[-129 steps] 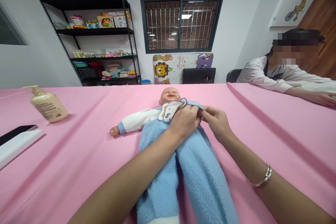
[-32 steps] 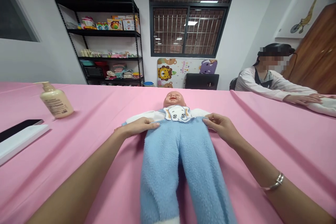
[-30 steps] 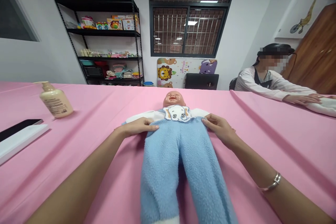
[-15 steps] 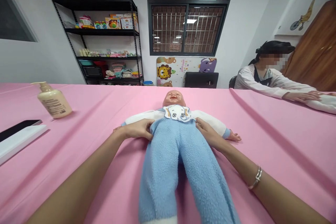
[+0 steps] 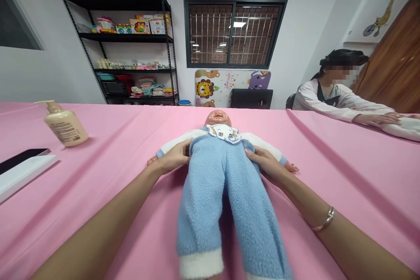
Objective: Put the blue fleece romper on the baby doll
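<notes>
A baby doll (image 5: 218,118) lies on its back on a pink-covered table (image 5: 98,227), head away from me. It wears a blue fleece suit (image 5: 213,192) with white leg cuffs, white sleeves, and an elephant bib (image 5: 225,133). My left hand (image 5: 172,159) grips the suit's side at the waist, over the doll's white sleeve. My right hand (image 5: 264,164) holds the opposite side, fingers against the blue fleece, with a silver bangle (image 5: 325,219) on that wrist. The doll's legs stretch toward me, between my forearms.
A cream pump bottle (image 5: 64,126) stands at the left, near a black phone (image 5: 22,159) on a white box (image 5: 26,179). At the right, a seated person (image 5: 334,96) rests a hand on white cloth (image 5: 403,129). A black shelf unit (image 5: 118,48) stands behind.
My hands have slid from the suit's top edge down to its sides. The suit and doll have shifted away from me, and the white leg cuffs now show.
</notes>
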Action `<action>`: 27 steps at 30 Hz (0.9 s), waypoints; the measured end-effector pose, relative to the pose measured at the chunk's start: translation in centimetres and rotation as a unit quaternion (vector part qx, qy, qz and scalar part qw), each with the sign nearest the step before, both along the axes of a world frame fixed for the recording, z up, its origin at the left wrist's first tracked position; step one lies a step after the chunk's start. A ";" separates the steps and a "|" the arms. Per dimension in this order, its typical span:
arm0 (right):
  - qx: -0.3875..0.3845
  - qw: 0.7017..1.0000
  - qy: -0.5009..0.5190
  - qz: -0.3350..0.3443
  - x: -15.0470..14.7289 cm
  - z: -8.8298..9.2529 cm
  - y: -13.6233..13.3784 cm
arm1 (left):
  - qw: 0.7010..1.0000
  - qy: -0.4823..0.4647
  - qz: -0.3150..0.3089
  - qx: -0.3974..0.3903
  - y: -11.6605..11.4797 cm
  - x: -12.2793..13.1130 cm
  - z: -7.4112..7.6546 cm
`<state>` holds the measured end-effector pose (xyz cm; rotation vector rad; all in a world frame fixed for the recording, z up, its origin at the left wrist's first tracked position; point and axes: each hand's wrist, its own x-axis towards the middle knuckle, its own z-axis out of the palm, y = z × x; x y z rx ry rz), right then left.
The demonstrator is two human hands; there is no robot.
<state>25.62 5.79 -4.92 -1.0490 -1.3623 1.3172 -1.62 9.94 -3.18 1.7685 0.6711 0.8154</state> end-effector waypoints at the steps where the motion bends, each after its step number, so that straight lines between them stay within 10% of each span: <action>1: 0.002 1.000 0.004 -0.004 -0.1 0.0 0.0 | 1.000 -0.011 0.016 0.000 0.1 0.2 -0.3; 9: -0.034 0.991 0.119 -0.051 -1.1 -1.7 0.8 | 0.996 -0.001 0.085 0.020 0.4 1.0 -1.0; 18: 0.073 0.983 -0.159 -0.060 -0.4 -2.0 2.2 | 0.986 0.169 0.017 0.004 1.4 -1.0 -1.1; 24: 0.203 0.866 -0.342 -0.302 -1.4 1.5 -0.9 | 0.996 0.062 0.048 -0.039 1.2 -1.4 -0.5; 27: 0.342 0.871 -0.288 -0.203 -4.6 3.5 -5.2 | 0.990 -0.020 0.128 -0.056 1.7 -0.9 -1.2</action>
